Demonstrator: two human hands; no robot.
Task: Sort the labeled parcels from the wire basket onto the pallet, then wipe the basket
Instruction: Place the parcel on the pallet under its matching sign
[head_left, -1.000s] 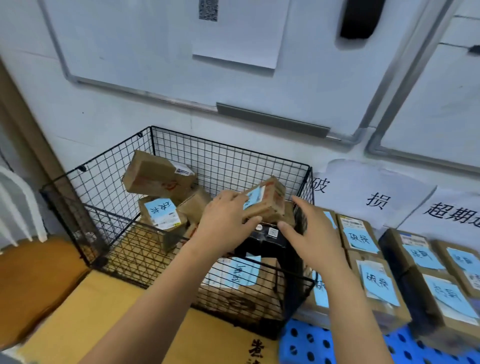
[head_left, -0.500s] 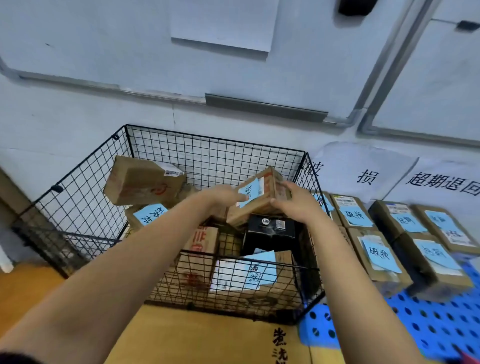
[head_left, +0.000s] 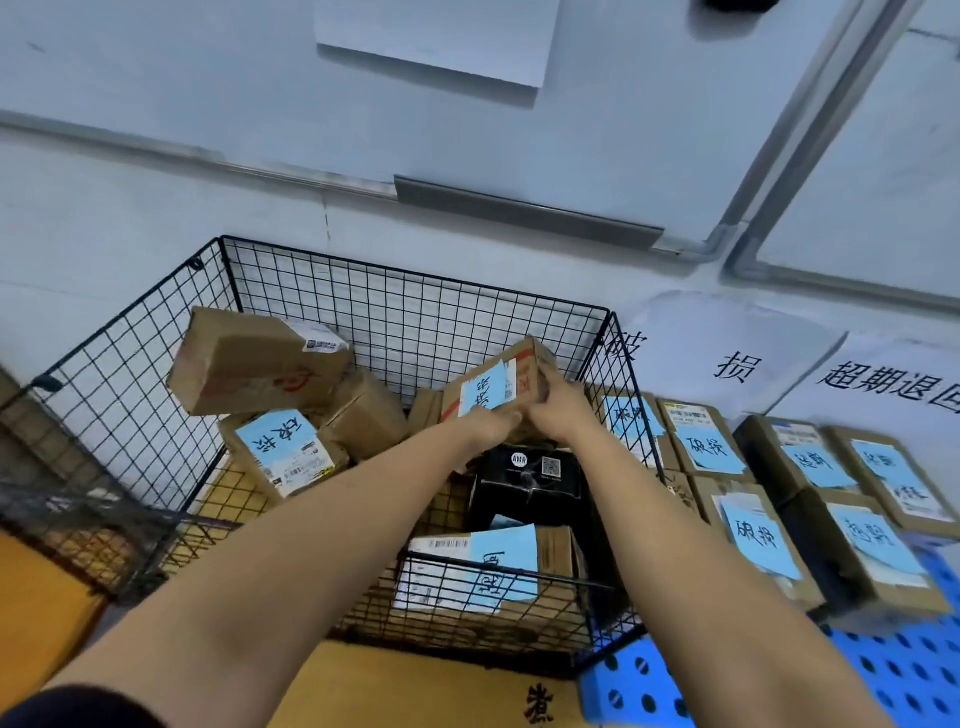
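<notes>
Status: mid-sort, roughly half done by my read.

Both hands are on one small held parcel (head_left: 491, 387) with a blue label. The left hand (head_left: 498, 423) is curled around its near lower edge and the right hand (head_left: 558, 408) clasps its right end. The parcel is tilted and raised above the rest of the load, inside the wire basket (head_left: 415, 312) near its right wall. It has not yet crossed to the pallet.

Done: several labelled parcels (head_left: 706, 441) sit in two rows on the blue pallet (head_left: 909, 670), just right of the basket and below the wall signs (head_left: 737, 364).

Left in the basket:
- a tilted brown box (head_left: 254, 364) at back left
- a blue-labelled box (head_left: 283, 452) below it
- a plain brown box (head_left: 363, 410) beside that
- a black box (head_left: 524, 478) directly under the hands
- a labelled front parcel (head_left: 493, 566) against the near wall

That makes at least five besides the held one — more may be hidden under the arms.

The wipe step has not started, and no cloth is in view. The basket needs emptying first, so the wipe is a good way off.
</notes>
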